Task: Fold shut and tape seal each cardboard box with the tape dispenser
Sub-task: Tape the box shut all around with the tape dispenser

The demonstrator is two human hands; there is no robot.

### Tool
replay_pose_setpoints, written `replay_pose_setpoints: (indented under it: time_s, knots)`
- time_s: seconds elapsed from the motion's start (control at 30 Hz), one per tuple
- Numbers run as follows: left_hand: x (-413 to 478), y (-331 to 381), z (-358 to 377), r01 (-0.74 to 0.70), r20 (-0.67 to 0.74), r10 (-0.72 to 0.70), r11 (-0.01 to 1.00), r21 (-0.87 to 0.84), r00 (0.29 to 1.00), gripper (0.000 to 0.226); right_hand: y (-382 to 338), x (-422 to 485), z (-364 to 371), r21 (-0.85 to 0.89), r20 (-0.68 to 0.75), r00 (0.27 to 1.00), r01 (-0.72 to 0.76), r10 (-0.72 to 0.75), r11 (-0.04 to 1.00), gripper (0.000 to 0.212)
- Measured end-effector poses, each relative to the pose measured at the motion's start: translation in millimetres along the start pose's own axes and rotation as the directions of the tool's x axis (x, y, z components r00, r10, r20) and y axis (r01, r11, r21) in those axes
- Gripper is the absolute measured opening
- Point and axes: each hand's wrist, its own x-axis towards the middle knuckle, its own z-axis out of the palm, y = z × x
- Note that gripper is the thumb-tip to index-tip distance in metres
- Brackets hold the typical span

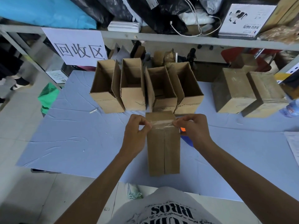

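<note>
A closed cardboard box (163,147) lies in front of me on the blue table (80,135), its flaps folded shut with a seam down the middle. A strip of clear tape (161,123) stretches across its far end. My left hand (137,133) pinches the strip's left end. My right hand (192,128) pinches the right end and holds the tape dispenser (183,130), mostly hidden, showing orange and blue parts.
Several open cardboard boxes (132,88) stand in a row behind the closed one. Two closed boxes (233,91) sit at the right. A shelf (145,36) with bags and a paper sign (76,46) runs along the back. A water bottle (291,109) lies at the right edge.
</note>
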Motion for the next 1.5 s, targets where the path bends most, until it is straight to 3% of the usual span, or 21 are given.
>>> replay_pose_setpoints:
  time_s: [0.1,0.17,0.23,0.33,0.47,0.6,0.77,0.9,1.1,1.23,1.4,1.5]
  knots:
    - [4.5,2.9,2.4,0.082,0.076,-0.084,0.996,0.026,0.994,0.013,-3.7,1.7,3.5,-0.050,-0.023,1.000,0.012,-0.013,0.999,0.011]
    - [7.5,5.5,5.9,0.141,0.106,-0.146,0.989,0.054,0.984,0.012,-7.2,5.1,3.7,0.048,-0.028,0.996,-0.085,0.087,0.995,0.036]
    - [8.8,9.6,7.5,0.218,0.088,-0.214,0.975,-0.041,0.973,0.008,-10.9,7.0,2.8,0.135,-0.024,0.981,-0.185,0.190,0.973,0.052]
    - [12.6,15.4,3.6,0.366,0.128,-0.343,0.866,-0.341,0.931,0.029,-12.8,5.4,5.7,0.158,-0.005,0.976,-0.216,0.220,0.963,0.039]
    - [15.7,20.0,8.7,0.460,0.126,-0.442,0.857,-0.231,0.888,0.024,-12.6,-1.0,15.7,0.125,0.056,0.978,-0.205,0.199,0.971,0.006]
    - [12.2,16.9,15.7,0.387,0.015,-0.390,0.907,-0.163,0.921,0.029,-7.5,-7.0,21.3,-0.005,0.094,0.994,-0.059,0.059,0.998,0.014]
    - [15.2,17.6,12.6,0.448,0.005,-0.461,0.859,-0.247,0.887,0.027,-18.5,5.9,8.1,0.001,0.193,0.950,-0.252,0.247,0.968,0.025]
    - [18.4,17.9,15.0,0.507,0.015,-0.533,0.795,-0.334,0.846,0.026,-23.8,7.2,4.6,0.056,0.204,0.924,-0.340,0.323,0.939,0.022]
    - [20.6,18.7,17.7,0.487,-0.034,-0.532,0.798,-0.354,0.846,0.023,-17.8,7.2,14.4,0.060,0.128,0.952,-0.289,0.280,0.955,0.022]
    - [21.8,19.7,20.3,0.431,-0.106,-0.472,0.861,-0.270,0.875,0.020,-11.0,6.7,24.4,-0.061,0.107,0.970,-0.212,0.218,0.975,0.040]
    - [19.1,17.3,21.6,0.415,-0.145,-0.481,0.846,-0.335,0.865,0.022,-13.9,12.4,20.8,0.111,0.079,0.938,-0.346,0.338,0.932,0.015]
    - [17.3,15.6,21.9,0.403,-0.169,-0.477,0.849,-0.342,0.863,0.025,-16.0,9.9,18.8,0.201,0.066,0.929,-0.370,0.365,0.907,0.022]
